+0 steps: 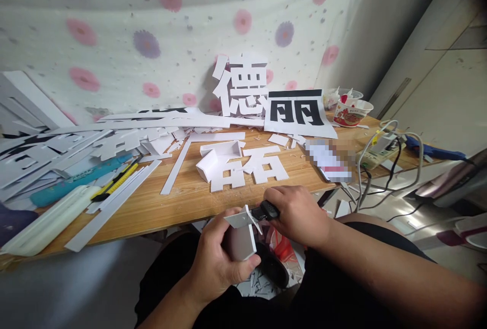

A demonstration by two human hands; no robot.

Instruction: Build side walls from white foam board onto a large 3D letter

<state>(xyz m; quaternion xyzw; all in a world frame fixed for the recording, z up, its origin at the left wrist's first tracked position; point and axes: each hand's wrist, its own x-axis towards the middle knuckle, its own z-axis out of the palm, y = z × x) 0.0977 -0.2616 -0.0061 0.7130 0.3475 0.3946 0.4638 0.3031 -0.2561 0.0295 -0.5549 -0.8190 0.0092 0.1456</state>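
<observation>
Below the table's front edge, my left hand [216, 260] is closed around a bent white foam board piece [242, 242], thumb along its lower edge. My right hand [300, 215] grips a black-handled utility knife [269, 210], its front end against the upper corner of that piece. A thin sliver of board sticks out where knife and piece meet; the blade itself is hard to make out. Just beyond my hands, flat white character cut-outs [265, 165] lie on the wooden table [182, 212], beside a white walled part [218, 155].
A built-up white character [241, 85] leans on the curtain, beside a printed character sheet [299, 113]. A paper bowl [352, 113], power strip with cables [380, 149] and blue glue gun [433, 147] stand right. A yellow utility knife [116, 182] and board strips lie left. Scraps cover the floor.
</observation>
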